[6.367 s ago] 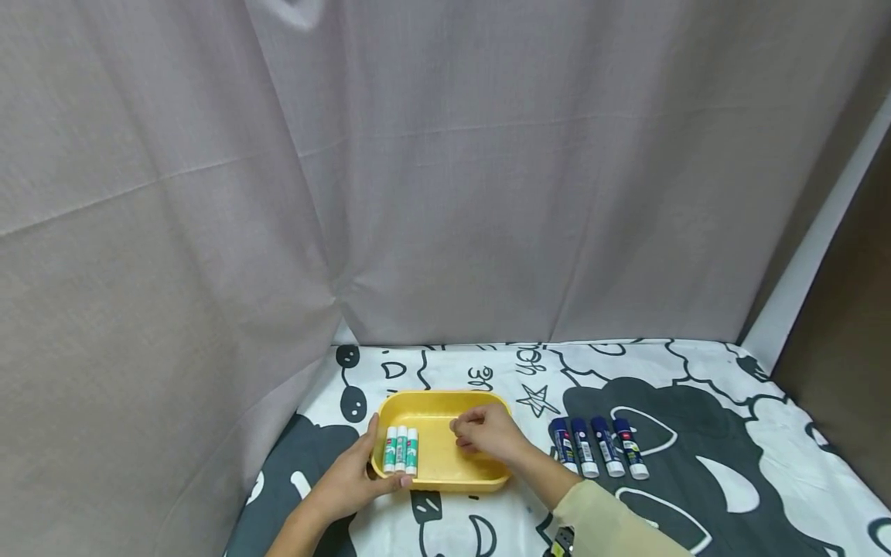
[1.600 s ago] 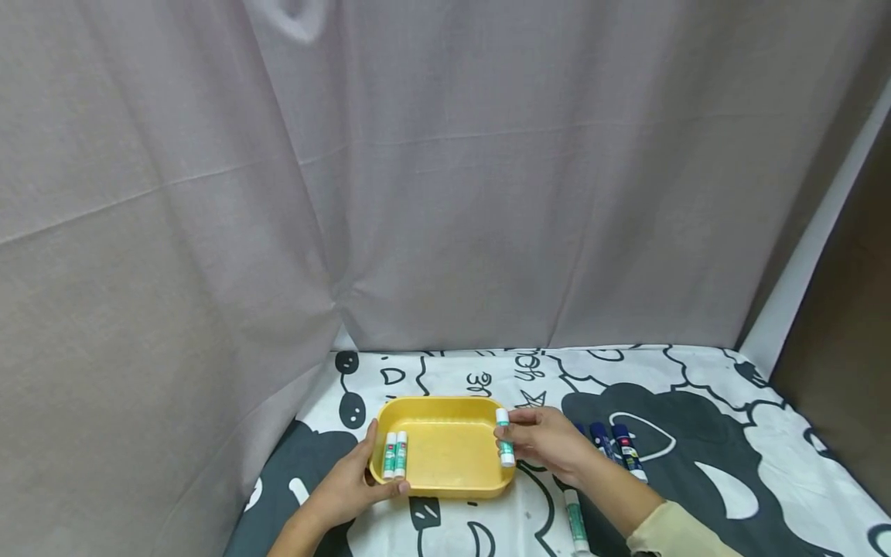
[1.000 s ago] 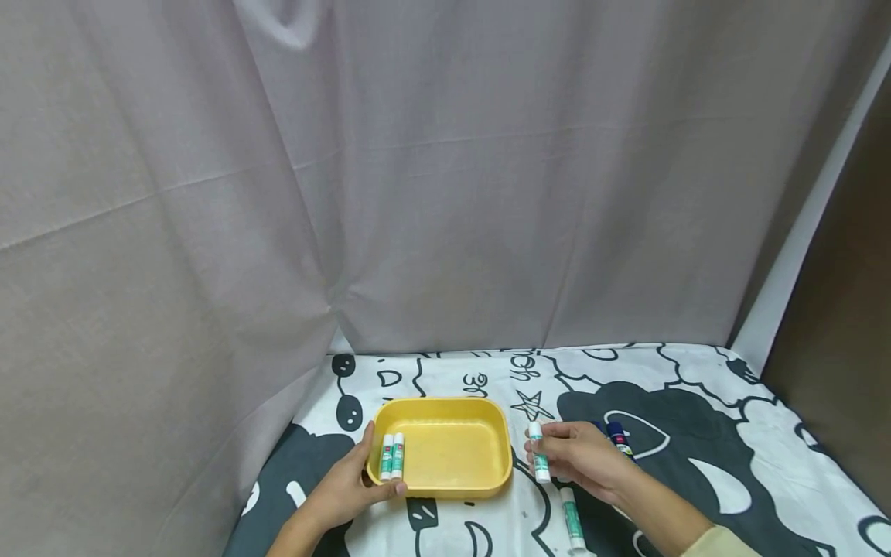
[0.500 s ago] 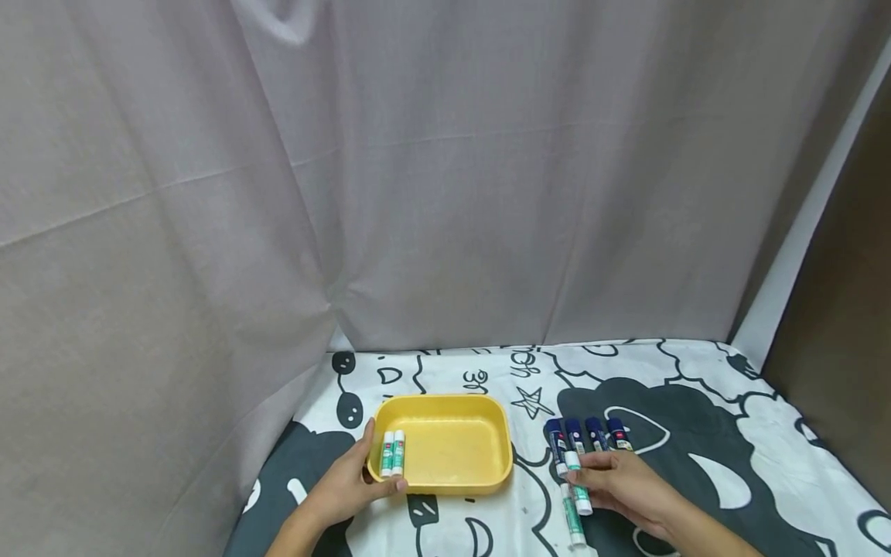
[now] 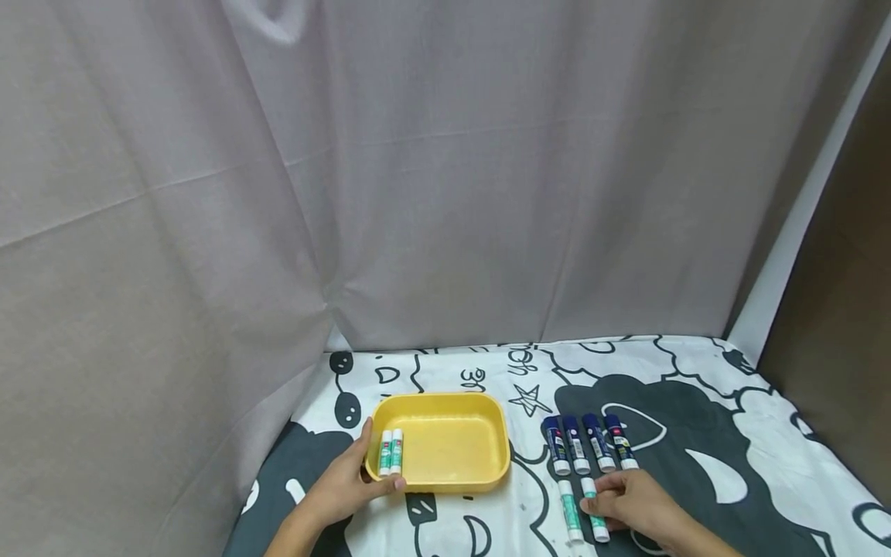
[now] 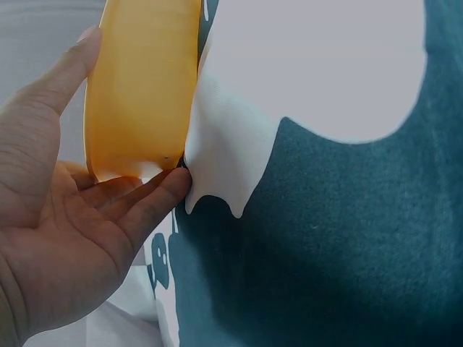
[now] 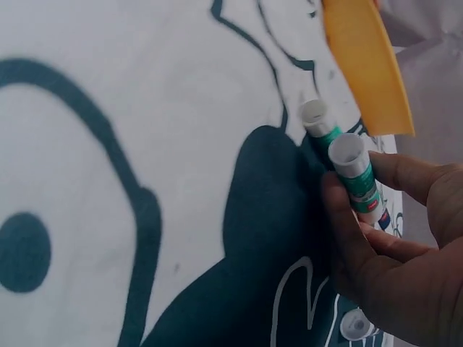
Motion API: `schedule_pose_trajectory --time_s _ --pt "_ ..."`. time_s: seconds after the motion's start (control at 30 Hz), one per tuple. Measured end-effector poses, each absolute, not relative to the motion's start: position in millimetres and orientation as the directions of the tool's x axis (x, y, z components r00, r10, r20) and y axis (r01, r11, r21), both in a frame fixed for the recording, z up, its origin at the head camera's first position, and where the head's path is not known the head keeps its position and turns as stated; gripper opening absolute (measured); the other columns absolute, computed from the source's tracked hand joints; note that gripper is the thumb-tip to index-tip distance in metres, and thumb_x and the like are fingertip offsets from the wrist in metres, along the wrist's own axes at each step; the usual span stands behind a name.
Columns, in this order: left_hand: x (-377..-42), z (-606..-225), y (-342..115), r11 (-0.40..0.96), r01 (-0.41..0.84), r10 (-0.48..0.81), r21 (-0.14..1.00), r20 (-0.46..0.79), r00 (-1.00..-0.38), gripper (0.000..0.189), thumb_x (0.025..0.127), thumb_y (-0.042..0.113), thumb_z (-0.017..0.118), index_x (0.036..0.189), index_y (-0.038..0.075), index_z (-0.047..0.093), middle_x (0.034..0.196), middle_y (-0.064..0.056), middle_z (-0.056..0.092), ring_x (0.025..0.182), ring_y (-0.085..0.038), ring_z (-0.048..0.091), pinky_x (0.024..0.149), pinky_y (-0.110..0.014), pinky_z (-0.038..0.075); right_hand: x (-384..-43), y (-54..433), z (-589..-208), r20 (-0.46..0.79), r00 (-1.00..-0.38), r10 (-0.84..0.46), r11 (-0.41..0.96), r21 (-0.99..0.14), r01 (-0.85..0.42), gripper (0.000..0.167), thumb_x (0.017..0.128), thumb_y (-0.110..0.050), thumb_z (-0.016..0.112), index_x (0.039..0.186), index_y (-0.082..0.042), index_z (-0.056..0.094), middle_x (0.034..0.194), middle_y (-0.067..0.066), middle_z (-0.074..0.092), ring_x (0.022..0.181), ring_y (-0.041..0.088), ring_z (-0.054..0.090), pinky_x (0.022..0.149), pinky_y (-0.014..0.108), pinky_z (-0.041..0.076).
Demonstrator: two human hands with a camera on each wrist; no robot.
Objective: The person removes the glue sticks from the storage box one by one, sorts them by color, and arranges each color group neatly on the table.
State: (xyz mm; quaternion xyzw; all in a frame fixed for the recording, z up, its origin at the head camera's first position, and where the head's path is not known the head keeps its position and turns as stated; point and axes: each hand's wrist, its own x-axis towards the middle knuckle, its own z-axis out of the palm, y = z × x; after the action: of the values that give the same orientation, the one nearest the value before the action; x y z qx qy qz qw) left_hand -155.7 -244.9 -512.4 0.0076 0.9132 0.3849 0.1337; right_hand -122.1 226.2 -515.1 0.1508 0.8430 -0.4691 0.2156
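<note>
My left hand (image 5: 341,483) grips the left end of a yellow tray (image 5: 455,452), with the thumb at its front edge. In the left wrist view the other fingers lie along the wall of the tray. Two green-and-white glue sticks (image 5: 396,451) lie side by side at the tray's left. On the cloth to the right of the tray, my right hand (image 5: 640,503) pinches another glue stick (image 5: 599,528) between thumb and fingers. A matching glue stick (image 5: 569,512) lies parallel just left of it. In the right wrist view the held glue stick (image 7: 353,163) shows its hollow white end.
Several dark blue tubes with white ends (image 5: 575,445) form a row just behind the right-hand glue sticks. A black-and-white patterned cloth (image 5: 773,456) covers the table. Grey curtain (image 5: 445,193) hangs behind, and a brown panel (image 5: 835,309) stands at the right.
One glue stick left the tray in my right hand and moved right and down to the cloth, beside another set out earlier. The left hand stays at the tray.
</note>
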Motion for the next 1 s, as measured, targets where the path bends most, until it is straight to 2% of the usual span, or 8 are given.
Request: schedule_pose_trajectory --time_s 0.17,0.4,0.6,0.83,1.0 --pt "-156.5 -515.9 -245.0 0.702 -0.106 0.108 0.704 -0.253 -0.961 0.142 0.077 0.065 0.096 0.179 0.014 0.012 0.178 -0.020 0.038 0.151 -0.036 0.054 0.125 -0.065 0.043 -120.5 222.3 -519.5 -0.451 -0.890 0.074 0.623 -0.675 0.394 0.041 0.087 -0.020 0.095 0.109 0.007 0.074 0.085 0.005 0.072 0.077 0.016 0.071 0.070 0.036 0.063" --pt "-156.8 -513.9 -245.6 0.697 -0.092 0.119 0.711 -0.242 -0.963 0.140 0.078 0.063 0.096 0.179 0.013 0.012 0.178 -0.021 0.038 0.146 -0.033 0.056 0.124 -0.065 0.045 -125.8 221.6 -518.9 -0.433 -0.894 0.111 0.714 -0.591 0.375 0.043 0.084 -0.029 0.098 0.101 0.000 0.072 0.080 0.004 0.069 0.072 0.016 0.070 0.068 0.035 0.055" --pt "-155.8 -511.9 -245.4 0.697 -0.078 0.128 0.713 -0.231 -0.964 0.140 0.079 0.062 0.096 0.179 0.013 0.012 0.177 -0.020 0.040 0.141 -0.030 0.058 0.123 -0.064 0.046 -129.0 221.9 -517.3 -0.440 -0.891 0.113 0.719 -0.582 0.379 0.045 0.083 -0.030 0.098 0.102 0.001 0.071 0.080 0.004 0.070 0.071 0.017 0.071 0.069 0.037 0.056" --pt "-156.5 -513.9 -246.0 0.696 -0.070 0.132 0.714 -0.224 -0.966 0.139 0.079 0.062 0.096 0.179 0.013 0.012 0.177 -0.020 0.040 0.139 -0.028 0.058 0.123 -0.064 0.046 -127.6 222.1 -510.4 -0.447 -0.891 0.082 0.711 -0.600 0.367 0.051 0.086 -0.030 0.097 0.109 0.006 0.070 0.083 0.007 0.071 0.074 0.018 0.077 0.076 0.042 0.062" --pt "-156.6 -514.1 -246.4 0.694 -0.080 0.127 0.716 -0.231 -0.965 0.140 0.078 0.062 0.096 0.179 0.013 0.012 0.177 -0.021 0.040 0.143 -0.031 0.057 0.124 -0.065 0.045 -125.2 221.9 -501.4 -0.407 -0.911 0.063 0.686 -0.645 0.336 0.043 0.090 -0.027 0.094 0.107 0.005 0.070 0.084 0.008 0.069 0.072 0.019 0.076 0.070 0.040 0.063"
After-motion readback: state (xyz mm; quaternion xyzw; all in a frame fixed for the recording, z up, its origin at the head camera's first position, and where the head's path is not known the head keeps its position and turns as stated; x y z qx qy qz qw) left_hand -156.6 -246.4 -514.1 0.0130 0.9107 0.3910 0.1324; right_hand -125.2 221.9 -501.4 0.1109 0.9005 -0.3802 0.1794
